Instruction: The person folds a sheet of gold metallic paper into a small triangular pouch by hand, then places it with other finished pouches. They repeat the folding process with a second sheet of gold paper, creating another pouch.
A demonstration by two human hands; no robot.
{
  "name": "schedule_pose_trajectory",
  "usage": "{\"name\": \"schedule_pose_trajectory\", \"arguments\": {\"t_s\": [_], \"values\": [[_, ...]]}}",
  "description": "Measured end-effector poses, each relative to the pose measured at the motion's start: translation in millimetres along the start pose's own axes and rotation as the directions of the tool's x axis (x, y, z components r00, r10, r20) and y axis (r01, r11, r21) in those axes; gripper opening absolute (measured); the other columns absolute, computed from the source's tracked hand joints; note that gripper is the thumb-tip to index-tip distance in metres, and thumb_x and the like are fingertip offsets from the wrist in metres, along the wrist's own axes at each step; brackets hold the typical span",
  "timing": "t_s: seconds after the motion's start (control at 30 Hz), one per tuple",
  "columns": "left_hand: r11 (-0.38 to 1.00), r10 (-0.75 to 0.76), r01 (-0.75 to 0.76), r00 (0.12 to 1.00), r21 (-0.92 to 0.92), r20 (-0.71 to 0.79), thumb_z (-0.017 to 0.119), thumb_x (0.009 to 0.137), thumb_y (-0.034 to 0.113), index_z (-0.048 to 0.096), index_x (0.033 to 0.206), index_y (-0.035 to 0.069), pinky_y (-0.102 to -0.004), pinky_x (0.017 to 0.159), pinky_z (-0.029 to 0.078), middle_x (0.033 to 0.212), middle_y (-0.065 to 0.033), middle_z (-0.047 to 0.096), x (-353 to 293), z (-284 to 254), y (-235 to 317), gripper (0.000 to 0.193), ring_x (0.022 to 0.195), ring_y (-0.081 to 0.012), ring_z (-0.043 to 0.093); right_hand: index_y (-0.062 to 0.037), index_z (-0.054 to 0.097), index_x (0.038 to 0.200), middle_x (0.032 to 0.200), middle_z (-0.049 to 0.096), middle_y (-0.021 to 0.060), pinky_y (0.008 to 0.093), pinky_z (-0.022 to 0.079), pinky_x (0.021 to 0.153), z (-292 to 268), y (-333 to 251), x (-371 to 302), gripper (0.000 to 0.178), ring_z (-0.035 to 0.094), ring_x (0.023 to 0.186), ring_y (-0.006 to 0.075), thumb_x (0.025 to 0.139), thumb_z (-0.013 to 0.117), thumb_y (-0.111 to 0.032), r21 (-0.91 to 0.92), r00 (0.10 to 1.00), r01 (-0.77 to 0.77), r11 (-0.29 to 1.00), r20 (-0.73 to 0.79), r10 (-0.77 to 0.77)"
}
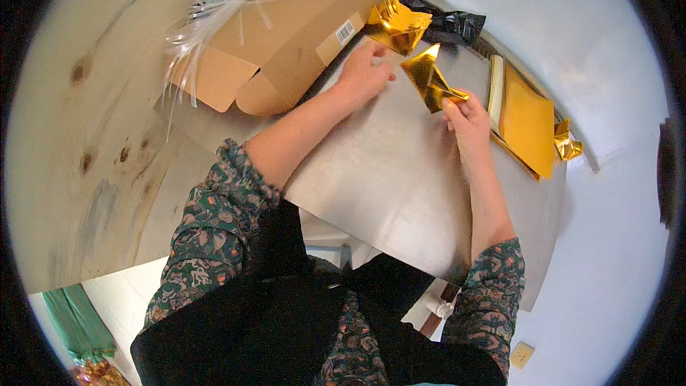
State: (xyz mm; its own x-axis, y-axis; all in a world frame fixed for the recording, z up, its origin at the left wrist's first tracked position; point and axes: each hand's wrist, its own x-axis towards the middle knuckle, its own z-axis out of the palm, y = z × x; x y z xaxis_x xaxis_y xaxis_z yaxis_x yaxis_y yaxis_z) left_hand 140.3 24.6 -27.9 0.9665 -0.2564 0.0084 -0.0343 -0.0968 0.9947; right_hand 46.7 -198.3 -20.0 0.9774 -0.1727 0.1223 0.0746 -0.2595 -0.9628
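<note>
My right hand (468, 116) pinches a folded piece of shiny gold foil paper (426, 84) by its lower right corner, and the piece stands up with pointed ends above the table. To its left, my left hand (366, 73) is half curled, with thumb and fingertips apart and no foil between them. Something small and whitish shows at its fingers, too small to name. Just beyond that hand lies a nested stack of folded gold foil pieces (400, 25), with several pointed edges side by side.
A cardboard box (286, 36) stands at the left, a bundle of clear plastic strips (214, 21) over it. Black plastic (457, 23) lies behind the foil stack. Yellow-gold sheets (525, 121) and another folded foil piece (567, 141) lie at the right of the grey tabletop (371, 164).
</note>
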Motion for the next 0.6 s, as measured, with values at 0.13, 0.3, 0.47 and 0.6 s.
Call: {"name": "schedule_pose_trajectory", "arguments": {"t_s": [0.13,0.3,0.47,0.6], "values": [[0.873,0.280,-0.167,0.941,0.458,-0.191,0.048,0.099,0.013,0.040,0.148,-0.005,-0.0390,0.079,0.058,0.136,-0.0253,0.056,53,-13,-18,0.053,0.099,-0.0260,0.070,-0.0023,0.063,0.116,0.090,0.069,0.0011,0.0245,0.048,0.070,23,20,56,0.025,0.061,0.079,0.0083,0.096,0.071,-0.014,-0.092,0.992,0.122,0.988,0.035,-0.119],[0.847,0.269,-0.126,0.939,0.516,-0.212,0.045,0.098,0.009,0.041,0.149,-0.004,-0.0410,0.077,0.060,0.139,-0.0280,0.057,74,-14,-16,0.053,0.085,-0.0335,0.071,-0.0023,0.063,0.112,0.091,0.071,0.0018,0.0237,0.049,0.070,41,32,105,0.022,0.062,0.078,0.0080,0.095,0.072,-0.014,-0.120,0.986,0.165,0.979,0.003,-0.166],[0.984,0.077,-0.037,0.970,0.173,-0.229,0.045,0.096,0.009,0.049,0.146,0.000,-0.0369,0.066,0.060,0.135,-0.0181,0.065,69,-22,-8,0.051,0.066,-0.0232,0.071,-0.0037,0.063,0.108,0.091,0.071,0.0018,0.0240,0.049,0.060,46,34,122,0.018,0.063,0.074,0.0078,0.096,0.071,-0.015,-0.044,0.986,0.164,0.985,-0.009,-0.165],[0.916,0.209,-0.117,0.955,0.383,-0.208,0.048,0.098,0.013,0.055,0.142,0.001,-0.0349,0.060,0.057,0.114,-0.0166,0.073,71,-25,-13,0.047,0.062,-0.0199,0.069,-0.0042,0.063,0.106,0.092,0.071,0.0027,0.0255,0.050,0.055,46,33,121,0.018,0.065,0.074,0.0094,0.095,0.072,-0.015,-0.179,0.974,0.208,0.962,-0.058,-0.221]]}}
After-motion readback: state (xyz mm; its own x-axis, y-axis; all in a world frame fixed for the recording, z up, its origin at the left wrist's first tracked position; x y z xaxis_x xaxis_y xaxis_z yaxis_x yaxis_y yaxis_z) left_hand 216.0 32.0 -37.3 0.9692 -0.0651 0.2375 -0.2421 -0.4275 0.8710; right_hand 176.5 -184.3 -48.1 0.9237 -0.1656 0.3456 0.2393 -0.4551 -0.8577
